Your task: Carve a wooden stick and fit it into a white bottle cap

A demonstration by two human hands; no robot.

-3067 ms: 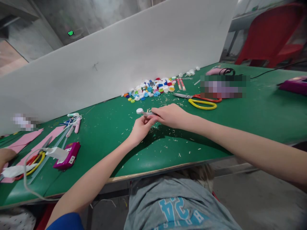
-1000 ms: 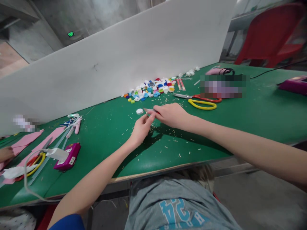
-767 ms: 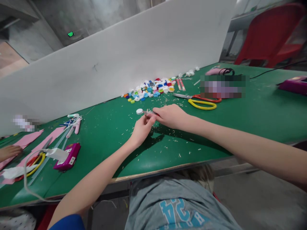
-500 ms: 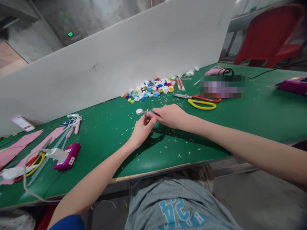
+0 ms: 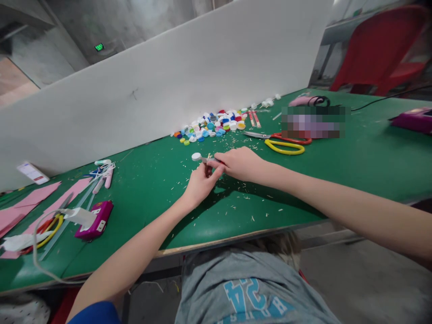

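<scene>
Near the middle of the green table (image 5: 141,180), my right hand (image 5: 239,163) is closed around a small cutting tool with a red handle and a short metal blade (image 5: 206,159). The blade points left, towards a white bottle cap (image 5: 196,156) on the table. Just below the blade, my left hand (image 5: 201,180) is closed in a pinch, its fingertips against the tool and my right fingers. What it pinches is too small and hidden to name. Pale slivers (image 5: 232,208) lie scattered around both hands.
Coloured bottle caps (image 5: 211,127) are heaped against the white partition (image 5: 151,85). Scissors (image 5: 285,147) with red and yellow handles lie behind my right hand. At left are a purple power strip (image 5: 96,220), pink paper (image 5: 30,202), a phone (image 5: 33,173) and glue guns (image 5: 108,176).
My left fingers have shifted slightly around the blade, and the left thumb has moved a little right. My right hand has hardly moved.
</scene>
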